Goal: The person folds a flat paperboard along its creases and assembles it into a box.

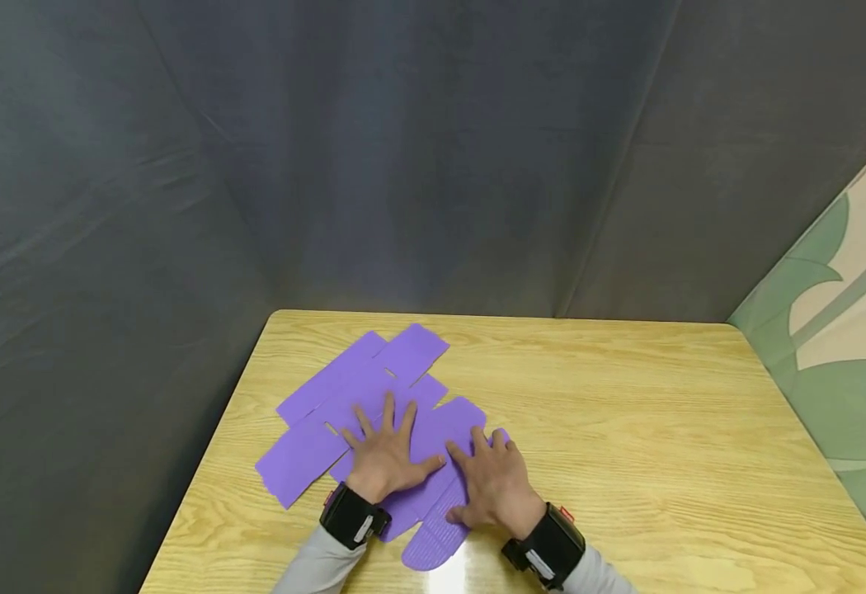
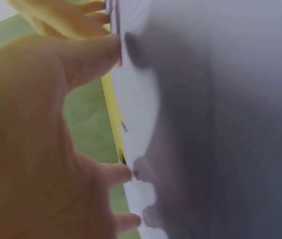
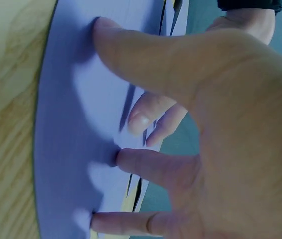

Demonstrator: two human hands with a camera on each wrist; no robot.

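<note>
A flat purple cardboard blank [image 1: 299,462], cut with flaps and slots like an unfolded box, lies at an angle on the left part of the table. My left hand [image 1: 384,462] is spread over its middle, fingers apart and thumb pointing right. On the blank's right side rests my right hand [image 1: 494,483], its fingers extended. Below it, a rounded flap [image 1: 436,536] with a ribbed surface sticks out toward me. In the right wrist view, the thumb and fingertips of my right hand [image 3: 240,124] press on the purple cardboard [image 3: 56,124]. The left wrist view shows my left fingertips touching the sheet.
The wooden table [image 1: 663,429] extends to the right of the blank. A dark grey curtain [image 1: 440,165] hangs behind the table and along its left side. At the right stands a cream surface with a green leaf pattern [image 1: 849,412].
</note>
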